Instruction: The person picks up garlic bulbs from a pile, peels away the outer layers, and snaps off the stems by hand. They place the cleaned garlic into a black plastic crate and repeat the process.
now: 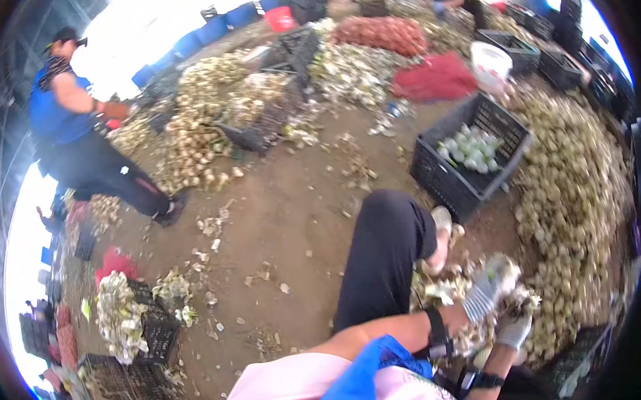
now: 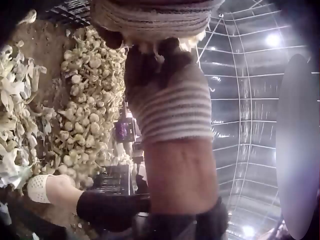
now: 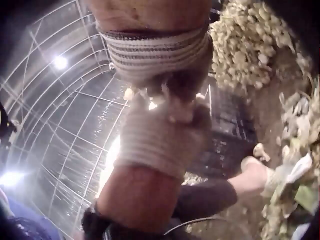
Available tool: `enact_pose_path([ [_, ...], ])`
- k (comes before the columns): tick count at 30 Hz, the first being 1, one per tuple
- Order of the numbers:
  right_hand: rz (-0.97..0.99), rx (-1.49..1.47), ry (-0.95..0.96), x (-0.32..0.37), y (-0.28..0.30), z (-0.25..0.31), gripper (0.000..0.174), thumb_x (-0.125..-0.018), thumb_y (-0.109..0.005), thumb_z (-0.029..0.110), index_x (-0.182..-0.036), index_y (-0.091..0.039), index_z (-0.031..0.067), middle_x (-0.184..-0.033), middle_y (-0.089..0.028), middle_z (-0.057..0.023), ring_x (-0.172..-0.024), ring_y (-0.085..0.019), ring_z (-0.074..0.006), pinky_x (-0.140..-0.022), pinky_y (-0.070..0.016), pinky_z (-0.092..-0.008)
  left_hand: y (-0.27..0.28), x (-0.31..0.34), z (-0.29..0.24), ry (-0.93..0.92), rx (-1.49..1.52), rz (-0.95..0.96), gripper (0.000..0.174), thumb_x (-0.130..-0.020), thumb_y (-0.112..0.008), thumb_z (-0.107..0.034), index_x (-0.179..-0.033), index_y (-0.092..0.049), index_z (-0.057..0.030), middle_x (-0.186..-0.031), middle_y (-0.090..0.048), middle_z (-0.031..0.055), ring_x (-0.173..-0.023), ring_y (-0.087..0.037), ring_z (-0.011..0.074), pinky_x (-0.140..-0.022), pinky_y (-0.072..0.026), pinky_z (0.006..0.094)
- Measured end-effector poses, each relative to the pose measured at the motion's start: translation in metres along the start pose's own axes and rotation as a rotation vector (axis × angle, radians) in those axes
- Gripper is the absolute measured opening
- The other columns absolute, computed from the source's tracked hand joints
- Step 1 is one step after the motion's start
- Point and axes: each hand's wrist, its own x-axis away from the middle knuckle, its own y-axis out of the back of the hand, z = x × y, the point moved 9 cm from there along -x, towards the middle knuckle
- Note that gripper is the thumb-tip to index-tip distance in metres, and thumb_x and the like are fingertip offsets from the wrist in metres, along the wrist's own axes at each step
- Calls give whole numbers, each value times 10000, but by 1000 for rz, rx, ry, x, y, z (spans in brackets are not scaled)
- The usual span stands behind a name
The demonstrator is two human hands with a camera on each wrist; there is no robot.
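My left hand (image 1: 490,291), in a striped glove, holds a garlic bulb (image 1: 523,302) with ragged papery skin, close to my right hand. The gloved right hand (image 1: 514,332) meets it from below, fingers curled at the same bulb. In the left wrist view, the left glove (image 2: 157,22) spans the top and the right glove (image 2: 175,107) comes up from beneath. The right wrist view has the right hand (image 3: 157,57) above the left hand (image 3: 160,135). The fingers hide most of the bulb. Loose peelings (image 1: 441,291) lie beside the hands.
A large heap of garlic (image 1: 571,216) lies to the right. Ahead, a black crate (image 1: 470,152) contains cleaned white bulbs, near my foot (image 1: 439,244). Another person (image 1: 70,119) stands at the left by more heaps. Further crates (image 1: 127,391) stand at lower left.
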Motion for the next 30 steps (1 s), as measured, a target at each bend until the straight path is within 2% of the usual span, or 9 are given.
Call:
enact_pose_path([
  [1,201,242,-34,32,-33,7,331,-866,-496,253,-1092,-555,18,-1059,-603,-94,-902,-589,-197,-793,-489,-306,-14,-5,-15,211,574,92,124,-890,-495,-188,-934,-535,-79,-809,-530,-9,-681,-505,101,-589,-433,245],
  [4,541,1187,-58,98,-83,-14,339,-747,-618,82,-1070,-566,-8,-863,-627,-76,-782,-595,-176,-732,-484,-303,-20,6,-70,343,329,132,264,-856,-551,-224,-1036,-479,-45,-837,-533,10,-685,-508,88,-575,-445,216],
  [5,849,1566,252,119,-108,-25,379,-729,-643,71,-1088,-549,-5,-859,-608,-58,-779,-562,-138,-726,-464,-276,-21,5,-84,317,230,142,322,-845,-570,-236,-1070,-461,-33,-847,-535,16,-686,-509,83,-571,-449,207],
  [10,635,614,149,126,-117,0,603,-743,-690,256,-1243,-457,11,-1111,-550,-58,-1002,-509,-136,-866,-415,-274,-59,44,-98,-187,-802,529,828,-780,-623,-257,-1409,-123,-57,-1345,-312,123,-1161,-390,224,-956,-347,307],
  [12,619,713,243,135,-120,21,599,-752,-676,304,-1234,-468,14,-1117,-547,-68,-1001,-509,-137,-858,-421,-273,-74,53,-106,236,79,504,636,-755,-660,-180,-1297,-364,-29,-1250,-433,127,-1074,-485,231,-913,-399,317],
  [14,641,744,251,134,-117,32,599,-753,-672,318,-1229,-473,15,-1112,-550,-70,-983,-519,-138,-848,-428,-273,-74,37,-134,85,-55,452,460,-747,-672,-153,-1158,-507,-29,-1092,-550,117,-985,-549,235,-877,-434,341],
  [16,641,759,235,130,-111,34,599,-753,-671,319,-1229,-473,14,-1106,-553,-68,-977,-522,-136,-843,-430,-272,-71,25,-152,-307,-972,450,320,-729,-675,-188,-1004,-599,-43,-862,-630,96,-866,-595,259,-789,-464,373],
  [21,634,973,449,132,-122,42,579,-775,-644,322,-1223,-470,-1,-1048,-579,-83,-945,-536,-136,-803,-445,-278,-91,38,-141,-515,-1200,509,165,-713,-631,-177,-839,-620,-70,-744,-610,102,-676,-584,277,-599,-444,369],
  [30,715,779,355,106,-89,15,470,-940,-398,357,-1191,-461,-35,-1060,-546,-104,-942,-501,-167,-803,-420,-293,-87,41,-104,-263,-1692,596,131,-625,-644,-184,-715,-668,-92,-698,-644,72,-703,-634,260,-627,-487,377],
])
